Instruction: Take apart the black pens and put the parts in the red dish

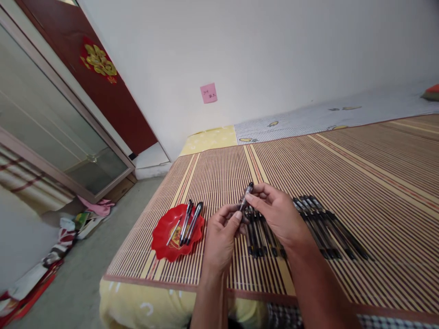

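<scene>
Both hands hold one black pen (pixel 247 193) above a striped bamboo mat (pixel 360 173). My left hand (pixel 221 233) pinches its lower end between thumb and fingers. My right hand (pixel 274 214) grips its upper part, the tip pointing up and away. Under my hands a row of several black pens (pixel 262 235) lies on the mat. More black pens (pixel 329 228) lie in a row to the right. A red scalloped plate (pixel 164 240) on the left holds two black pens (pixel 191 221) and a thin refill.
The mat covers a bed with a yellow sheet (pixel 137 306) at its front edge. A pink sticky note (pixel 208 93) is on the white wall. A glass door (pixel 51 132) and floor clutter (pixel 61 237) are at the left.
</scene>
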`<state>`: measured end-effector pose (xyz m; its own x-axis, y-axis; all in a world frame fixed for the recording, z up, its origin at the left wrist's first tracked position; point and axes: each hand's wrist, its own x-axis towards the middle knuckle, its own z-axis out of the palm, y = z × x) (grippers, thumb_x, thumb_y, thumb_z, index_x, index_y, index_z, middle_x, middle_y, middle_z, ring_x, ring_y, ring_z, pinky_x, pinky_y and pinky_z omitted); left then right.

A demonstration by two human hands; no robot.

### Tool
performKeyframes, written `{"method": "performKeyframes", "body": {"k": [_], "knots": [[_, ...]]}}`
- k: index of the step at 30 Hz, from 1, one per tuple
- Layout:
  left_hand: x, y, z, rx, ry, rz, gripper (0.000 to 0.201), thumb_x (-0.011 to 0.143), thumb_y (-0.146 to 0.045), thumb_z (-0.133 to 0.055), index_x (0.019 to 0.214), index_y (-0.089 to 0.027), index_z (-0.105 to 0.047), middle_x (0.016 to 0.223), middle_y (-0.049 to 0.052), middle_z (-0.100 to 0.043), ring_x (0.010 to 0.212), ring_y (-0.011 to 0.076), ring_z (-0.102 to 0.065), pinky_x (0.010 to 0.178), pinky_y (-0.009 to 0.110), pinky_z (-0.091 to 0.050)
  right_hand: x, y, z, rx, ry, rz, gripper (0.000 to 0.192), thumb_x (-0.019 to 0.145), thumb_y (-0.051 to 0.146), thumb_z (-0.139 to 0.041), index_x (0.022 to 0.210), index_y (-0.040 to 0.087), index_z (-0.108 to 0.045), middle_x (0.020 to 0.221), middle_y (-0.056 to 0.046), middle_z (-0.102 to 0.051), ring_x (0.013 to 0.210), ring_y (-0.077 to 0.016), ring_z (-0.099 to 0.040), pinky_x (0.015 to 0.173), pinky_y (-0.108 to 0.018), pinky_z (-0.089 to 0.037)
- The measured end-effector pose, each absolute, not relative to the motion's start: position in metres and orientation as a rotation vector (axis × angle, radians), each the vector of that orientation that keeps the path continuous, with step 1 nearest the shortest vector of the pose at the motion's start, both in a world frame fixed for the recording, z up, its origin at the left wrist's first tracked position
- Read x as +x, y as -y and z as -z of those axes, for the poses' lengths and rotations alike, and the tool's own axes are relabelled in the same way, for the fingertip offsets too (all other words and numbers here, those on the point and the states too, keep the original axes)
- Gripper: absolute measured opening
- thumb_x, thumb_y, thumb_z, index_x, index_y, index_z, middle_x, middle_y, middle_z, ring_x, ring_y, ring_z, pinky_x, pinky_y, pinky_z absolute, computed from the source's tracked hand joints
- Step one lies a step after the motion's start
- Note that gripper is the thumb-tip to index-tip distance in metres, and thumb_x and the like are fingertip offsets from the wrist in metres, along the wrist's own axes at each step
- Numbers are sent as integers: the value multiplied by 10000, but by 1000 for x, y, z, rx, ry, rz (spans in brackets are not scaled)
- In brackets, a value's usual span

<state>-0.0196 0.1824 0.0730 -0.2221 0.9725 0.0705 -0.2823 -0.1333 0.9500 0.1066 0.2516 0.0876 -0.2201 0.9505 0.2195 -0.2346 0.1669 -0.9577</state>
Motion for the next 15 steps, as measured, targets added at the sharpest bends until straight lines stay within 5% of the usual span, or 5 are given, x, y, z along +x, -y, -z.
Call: {"method": "performKeyframes", "body": {"k": [9,15], "knots": [[-30,-182,-77,1153,-1167,-1473,139,834,-244,-712,938,-153,-695,834,46,-726,783,157,-673,780,263,-509,102,-251,-84,-792,1350,-1320,287,732,412,-763,884,182,-686,816,-46,-708,737,-180,-658,688,-317,-548],[-93,-174,-71,1106,-1551,-1624,189,799,-297,-731,945,-180,-700,912,43,-728,830,172,-659,727,248,-491,105,-255,-75,-865,1380,-1249,306,829,436,-695,1027,203,-703,964,-74,-739,903,-210,-695,827,-359,-557]]}}
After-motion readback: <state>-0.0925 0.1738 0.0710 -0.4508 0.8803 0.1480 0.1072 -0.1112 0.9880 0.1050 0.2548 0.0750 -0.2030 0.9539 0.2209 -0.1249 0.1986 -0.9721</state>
